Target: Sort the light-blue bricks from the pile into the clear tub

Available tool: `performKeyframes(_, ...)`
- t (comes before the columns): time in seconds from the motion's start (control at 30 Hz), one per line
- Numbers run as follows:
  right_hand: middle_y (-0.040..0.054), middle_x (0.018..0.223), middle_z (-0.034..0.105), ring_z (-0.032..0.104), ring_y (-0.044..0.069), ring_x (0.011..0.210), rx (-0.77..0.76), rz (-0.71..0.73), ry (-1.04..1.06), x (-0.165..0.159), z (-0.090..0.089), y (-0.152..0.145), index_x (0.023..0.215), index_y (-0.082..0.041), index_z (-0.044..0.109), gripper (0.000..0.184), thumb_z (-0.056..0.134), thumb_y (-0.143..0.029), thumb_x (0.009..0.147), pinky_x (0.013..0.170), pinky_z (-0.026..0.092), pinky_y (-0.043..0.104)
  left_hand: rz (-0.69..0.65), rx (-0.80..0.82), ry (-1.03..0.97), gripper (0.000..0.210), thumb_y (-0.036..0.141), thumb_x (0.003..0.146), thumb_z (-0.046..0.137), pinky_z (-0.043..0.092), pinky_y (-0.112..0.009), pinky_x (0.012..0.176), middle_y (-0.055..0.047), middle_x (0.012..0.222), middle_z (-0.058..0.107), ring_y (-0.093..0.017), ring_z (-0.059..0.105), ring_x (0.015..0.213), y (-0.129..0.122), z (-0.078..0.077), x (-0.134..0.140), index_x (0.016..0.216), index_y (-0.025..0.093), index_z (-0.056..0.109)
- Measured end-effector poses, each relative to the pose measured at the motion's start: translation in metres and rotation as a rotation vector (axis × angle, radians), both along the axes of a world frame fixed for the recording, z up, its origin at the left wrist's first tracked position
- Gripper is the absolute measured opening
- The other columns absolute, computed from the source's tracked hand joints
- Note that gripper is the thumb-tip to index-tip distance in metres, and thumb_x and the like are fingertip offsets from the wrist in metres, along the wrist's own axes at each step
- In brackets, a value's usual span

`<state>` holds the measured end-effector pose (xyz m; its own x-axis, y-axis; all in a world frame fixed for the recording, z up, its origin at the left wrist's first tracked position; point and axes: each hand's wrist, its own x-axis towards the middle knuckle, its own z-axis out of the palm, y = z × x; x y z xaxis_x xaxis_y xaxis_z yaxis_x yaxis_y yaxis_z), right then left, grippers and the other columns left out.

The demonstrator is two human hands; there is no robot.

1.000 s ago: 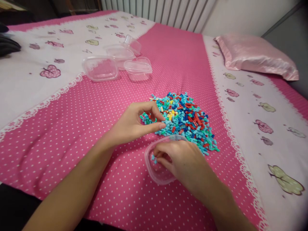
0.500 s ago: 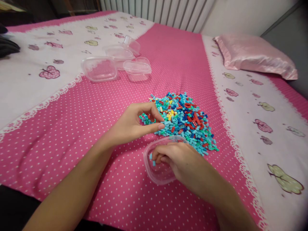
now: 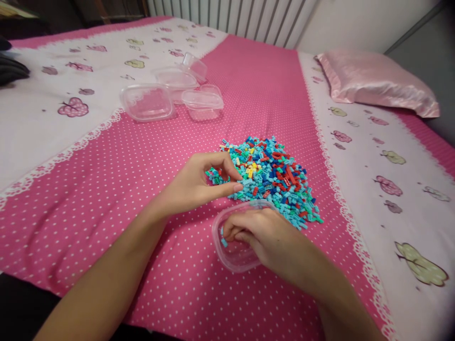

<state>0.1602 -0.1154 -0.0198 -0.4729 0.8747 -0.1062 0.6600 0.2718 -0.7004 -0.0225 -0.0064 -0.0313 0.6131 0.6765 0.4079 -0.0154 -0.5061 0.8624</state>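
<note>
A mound of small toy building bricks (image 3: 270,175), mostly light blue with red, dark blue, green and yellow ones, lies on the pink bedsheet. At its near left edge my left hand (image 3: 199,182) has thumb and index finger pinched on what looks like a light-blue brick (image 3: 244,182). My right hand (image 3: 259,229) reaches into a clear plastic container (image 3: 227,263) in front of the mound, its fingers curled together and pointing down. Beside those fingertips, a light-blue brick (image 3: 223,242) lies in the container. Whatever the right fingertips hold is hidden.
Several clear plastic containers (image 3: 147,102) stand together farther back on the left. A pink satin pillow (image 3: 377,80) lies at the back right. A white slatted panel (image 3: 231,19) borders the far end of the bed, and a black object (image 3: 12,68) sits at the left edge.
Inside the container, the light-blue brick by my right fingertips has shifted slightly left and down, and the fingers have moved slightly. My left hand has hardly moved.
</note>
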Motion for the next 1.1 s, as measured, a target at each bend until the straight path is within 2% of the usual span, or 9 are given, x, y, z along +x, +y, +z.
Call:
performKeyframes(0.23,0.0007,0.091,0.078,0.07,0.017,0.086,0.015,-0.093,-0.006,0.0,0.002,0.001,0.085,-0.021,0.07,0.025,0.055,-0.004,0.094,0.078,0.045,0.029,0.001,0.005,0.008,0.019,0.032,0.084,0.085,0.052,-0.025,0.071,0.0,0.081,0.074,-0.012,0.066,0.075,0.0,0.0,0.0,0.081,0.019,0.071)
performKeyframes(0.5,0.0009,0.09,0.078,0.07,0.017,0.086,0.061,-0.048,-0.006,-0.001,0.001,0.001,0.088,-0.023,0.073,0.027,0.055,-0.004,0.092,0.079,0.046,0.029,-0.003,0.004,0.006,0.018,0.031,0.084,0.084,0.051,-0.024,0.07,0.0,0.08,0.074,-0.012,0.066,0.075,0.0,0.0,0.0,0.081,0.019,0.071)
performKeyframes(0.67,0.0,0.089,0.078,0.07,0.016,0.083,0.022,-0.012,-0.023,-0.002,0.004,0.001,0.089,-0.023,0.073,0.028,0.054,-0.004,0.093,0.079,0.047,0.029,-0.002,0.009,0.012,0.018,0.031,0.085,0.084,0.052,-0.025,0.071,0.0,0.08,0.074,-0.012,0.066,0.075,0.0,0.0,0.0,0.081,0.019,0.071)
performKeyframes(0.9,-0.0001,0.094,0.078,0.071,0.016,0.091,0.042,-0.054,0.005,0.003,0.006,-0.001,0.088,-0.023,0.072,0.027,0.053,-0.005,0.095,0.083,0.048,0.029,-0.001,0.028,0.016,0.016,0.028,0.085,0.083,0.052,-0.025,0.072,-0.001,0.081,0.074,-0.013,0.066,0.076,0.0,-0.001,-0.001,0.082,0.019,0.071)
performKeyframes(1.0,-0.0036,0.09,0.077,0.07,0.014,0.082,0.046,-0.16,0.053,0.018,0.014,-0.001,0.092,-0.026,0.072,0.019,0.058,-0.014,0.097,0.074,0.048,0.027,-0.015,0.048,0.005,0.015,0.027,0.086,0.083,0.052,-0.024,0.072,0.0,0.082,0.074,-0.012,0.066,0.077,0.001,-0.001,-0.001,0.084,0.019,0.071)
performKeyframes(1.07,-0.0032,0.091,0.077,0.071,0.015,0.08,0.091,-0.323,0.127,0.028,0.019,0.0,0.098,-0.027,0.071,0.006,0.066,-0.026,0.095,0.071,0.051,0.028,-0.041,0.07,0.002,0.014,0.027,0.086,0.082,0.052,-0.024,0.073,0.0,0.083,0.074,-0.012,0.067,0.077,0.001,-0.001,-0.002,0.085,0.019,0.07)
performKeyframes(1.1,-0.0021,0.093,0.078,0.071,0.015,0.08,0.115,-0.401,0.177,0.031,0.02,0.001,0.1,-0.026,0.071,0.009,0.07,-0.031,0.092,0.07,0.053,0.028,-0.065,0.083,0.005,0.014,0.028,0.087,0.082,0.053,-0.024,0.074,0.0,0.083,0.075,-0.012,0.068,0.078,0.0,0.0,-0.002,0.085,0.019,0.07)
